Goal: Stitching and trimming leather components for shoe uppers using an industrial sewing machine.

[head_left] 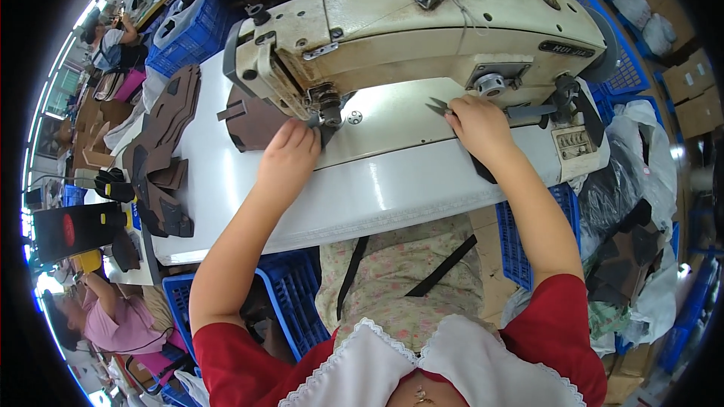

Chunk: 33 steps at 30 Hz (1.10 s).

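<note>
Two bare hands are at a cream sewing machine (392, 38) in the upper middle of the frame: the left hand (290, 154) beside its dark presser foot (329, 109), the right hand (483, 128) farther right over the machine bed (396, 124). One brown piece (253, 122) lies flat left of the presser foot, partly hidden by the left hand, whose fingers are bunched narrow at its edge; whether they pinch it I cannot tell. The right hand's fingers are closed around small snips (437, 107), blades toward the upper left. The work looks partway, though any stitching or trimming on the piece is too small to make out. More brown pieces (167, 120) lie layered at the left; whether finished or waiting is unclear. The white table (362, 196) is glossy across the middle; blue crates (294, 301) stand below and behind, plastic bags (641, 147) crowd the right, and a co-worker in pink (124, 324) sits at lower left
</note>
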Tool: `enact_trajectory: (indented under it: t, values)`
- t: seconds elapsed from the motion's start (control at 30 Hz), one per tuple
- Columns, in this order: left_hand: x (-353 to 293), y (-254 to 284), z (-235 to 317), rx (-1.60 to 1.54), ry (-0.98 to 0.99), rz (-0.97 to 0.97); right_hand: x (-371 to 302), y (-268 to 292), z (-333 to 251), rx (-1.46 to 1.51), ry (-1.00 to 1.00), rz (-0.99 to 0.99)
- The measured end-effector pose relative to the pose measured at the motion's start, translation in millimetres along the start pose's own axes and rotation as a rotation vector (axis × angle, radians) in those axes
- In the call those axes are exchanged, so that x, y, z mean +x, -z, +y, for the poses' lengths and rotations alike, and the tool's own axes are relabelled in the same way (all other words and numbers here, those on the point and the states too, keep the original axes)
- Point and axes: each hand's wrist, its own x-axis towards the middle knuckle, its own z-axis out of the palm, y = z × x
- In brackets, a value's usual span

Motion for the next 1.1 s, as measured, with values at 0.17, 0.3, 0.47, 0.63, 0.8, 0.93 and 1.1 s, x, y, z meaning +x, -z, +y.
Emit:
enact_trajectory:
  t: [0.17,0.3,0.47,0.63,0.8,0.93,1.1]
  values:
    - [8.8,-4.2,-6.2,0.047,-0.126,-0.144,5.0,3.3,-6.1,0.086,-0.003,0.061]
    - [13.7,-3.3,0.6,0.060,-0.118,-0.115,1.0,21.6,-39.2,0.167,0.118,0.149]
    - [21.5,1.5,12.1,-0.008,-0.025,-0.330,-19.4,38.9,-118.7,0.983,-0.143,-0.007]
    - [30.6,13.7,15.3,-0.054,0.045,-0.467,-9.9,28.4,-192.2,1.883,-0.280,-0.328]
    - [31.6,18.0,15.0,-0.142,0.073,-0.517,18.6,2.3,-260.5,1.278,-0.093,0.303]
    - [25.9,9.0,17.1,-0.149,0.081,-0.418,40.3,-17.2,-276.4,0.869,-0.029,0.477]
    - [23.1,-8.6,23.1,-0.144,0.071,-0.306,63.2,-28.4,-280.9,0.741,-0.149,0.499]
